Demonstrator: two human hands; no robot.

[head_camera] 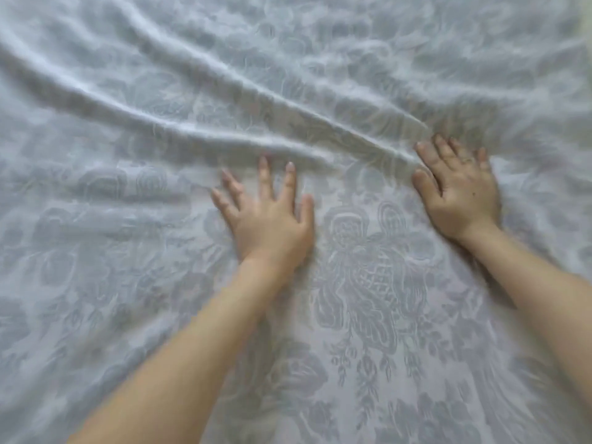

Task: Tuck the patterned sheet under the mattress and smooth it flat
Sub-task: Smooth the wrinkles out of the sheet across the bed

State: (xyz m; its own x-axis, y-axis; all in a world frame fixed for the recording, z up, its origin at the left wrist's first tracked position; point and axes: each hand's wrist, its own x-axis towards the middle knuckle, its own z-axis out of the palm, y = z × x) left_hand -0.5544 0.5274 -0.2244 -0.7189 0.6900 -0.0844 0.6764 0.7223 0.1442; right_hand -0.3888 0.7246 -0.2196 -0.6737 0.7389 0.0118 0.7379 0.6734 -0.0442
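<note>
Your left hand point(267, 216) and right hand point(461, 187) are both flat on the sheet point(128, 283), fingers spread, gripping nothing. The sheet fills the whole frame. The big fold point(198, 126) runs from upper left down to your right fingertips, just past the left ones. Right's closer, so I'd guess you push up-frame from there. Nothing's blocking it.

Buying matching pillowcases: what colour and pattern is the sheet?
The sheet is pale blue-grey with a floral damask pattern, clearest in the head view.
</note>
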